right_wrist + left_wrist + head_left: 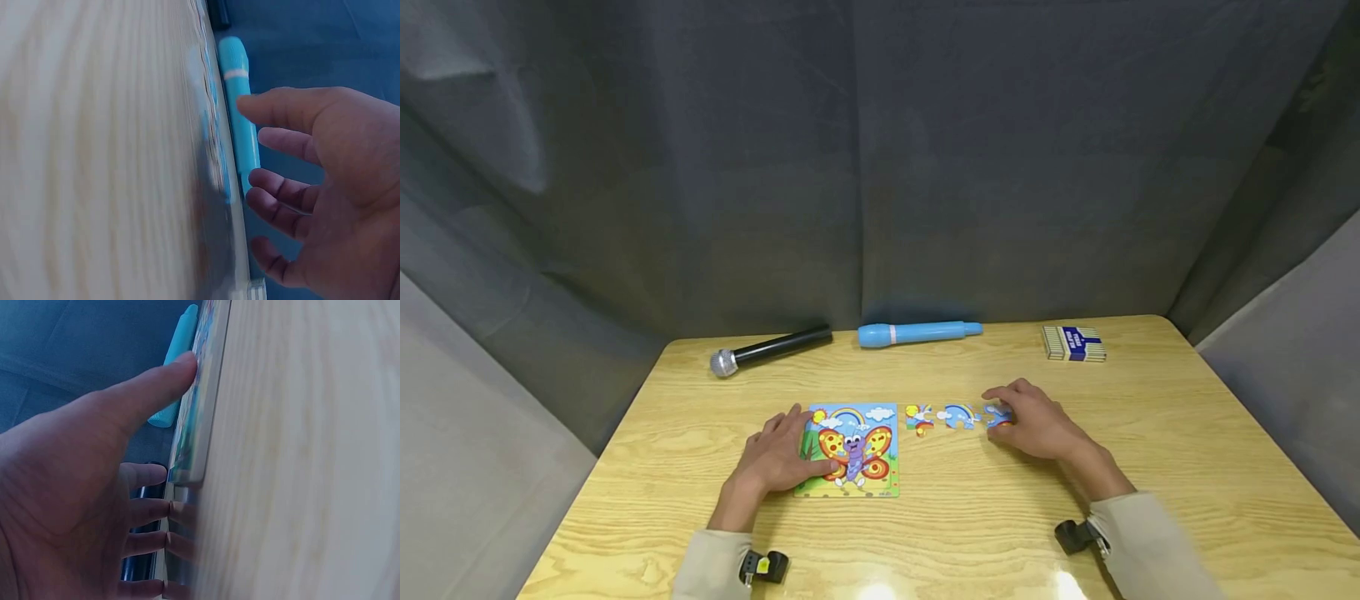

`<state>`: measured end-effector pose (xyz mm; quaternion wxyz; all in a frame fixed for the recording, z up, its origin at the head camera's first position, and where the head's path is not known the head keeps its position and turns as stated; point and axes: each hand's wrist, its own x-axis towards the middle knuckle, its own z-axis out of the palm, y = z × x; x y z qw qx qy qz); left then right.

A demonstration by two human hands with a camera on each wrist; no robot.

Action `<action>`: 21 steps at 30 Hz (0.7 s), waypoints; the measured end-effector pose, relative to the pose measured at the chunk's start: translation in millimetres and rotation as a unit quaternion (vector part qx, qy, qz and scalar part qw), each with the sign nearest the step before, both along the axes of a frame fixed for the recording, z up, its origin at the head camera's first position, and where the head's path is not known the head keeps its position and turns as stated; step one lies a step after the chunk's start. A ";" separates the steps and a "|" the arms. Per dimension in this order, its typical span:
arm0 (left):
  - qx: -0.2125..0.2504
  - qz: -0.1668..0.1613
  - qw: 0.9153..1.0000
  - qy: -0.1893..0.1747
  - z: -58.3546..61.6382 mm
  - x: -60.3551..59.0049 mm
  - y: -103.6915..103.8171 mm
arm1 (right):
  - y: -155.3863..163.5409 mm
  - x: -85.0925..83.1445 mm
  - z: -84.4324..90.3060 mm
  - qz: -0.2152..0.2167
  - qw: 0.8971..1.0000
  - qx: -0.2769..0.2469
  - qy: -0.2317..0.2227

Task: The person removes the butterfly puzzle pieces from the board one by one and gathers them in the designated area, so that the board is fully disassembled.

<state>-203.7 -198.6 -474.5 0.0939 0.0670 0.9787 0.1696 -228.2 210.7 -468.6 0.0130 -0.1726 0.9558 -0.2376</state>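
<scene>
My left hand (778, 457) rests at the left side of a square butterfly puzzle (859, 446), thumb lying over its face. In the left wrist view the other fingers (147, 511) reach straight down to the table along the edge. To the right of the puzzle, loose jigsaw pieces lie in a row: one with a sun (917, 415), one with a rainbow (958, 416), and a blue one (997, 412) at the end. My right hand (1036, 423) is over that last piece, thumb and fingers spread around it. The right wrist view shows these fingers (281, 190) loosely bent, holding nothing.
Along the back of the wooden table (940, 542) lie a black microphone (782, 347) with a silver head and a light blue microphone-shaped stick (925, 333). A flat bundle of striped sticks (1075, 343) with a blue band is at the back right. Dark cloth (880, 167) hangs behind.
</scene>
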 end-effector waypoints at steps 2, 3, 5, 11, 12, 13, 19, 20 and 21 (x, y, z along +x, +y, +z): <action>0.002 -0.001 1.000 0.001 1.0 -0.3 -0.8 | -7.6 2.5 0.7 0.007 1.000 0.000 0.001; 0.002 -0.002 1.000 0.001 1.1 -0.7 -1.2 | -11.5 3.9 1.2 0.010 1.000 0.001 0.002; 0.004 -0.003 1.000 0.000 1.2 -1.2 -2.8 | -19.5 6.2 1.5 0.017 1.000 0.004 0.007; -0.004 -0.008 1.000 0.005 1.0 -1.5 -7.4 | -40.9 10.9 3.4 0.036 0.999 0.004 0.008; -0.007 -0.009 1.000 0.005 0.9 -1.7 -8.1 | -44.3 11.2 3.9 0.039 0.999 0.003 0.006; -0.009 -0.008 1.000 0.005 1.3 -1.8 -8.6 | -47.6 11.5 4.4 0.042 0.999 0.000 0.003; 0.003 -0.011 1.000 -0.004 0.6 -2.4 -7.2 | -65.0 12.6 4.5 0.058 0.998 -0.005 0.003; 0.005 -0.012 1.000 -0.006 0.0 -2.3 -6.8 | -68.3 13.1 3.7 0.061 0.998 -0.002 0.006; 0.006 -0.013 1.000 -0.008 0.0 -2.0 -6.3 | -71.7 13.6 2.9 0.066 0.998 -0.001 0.008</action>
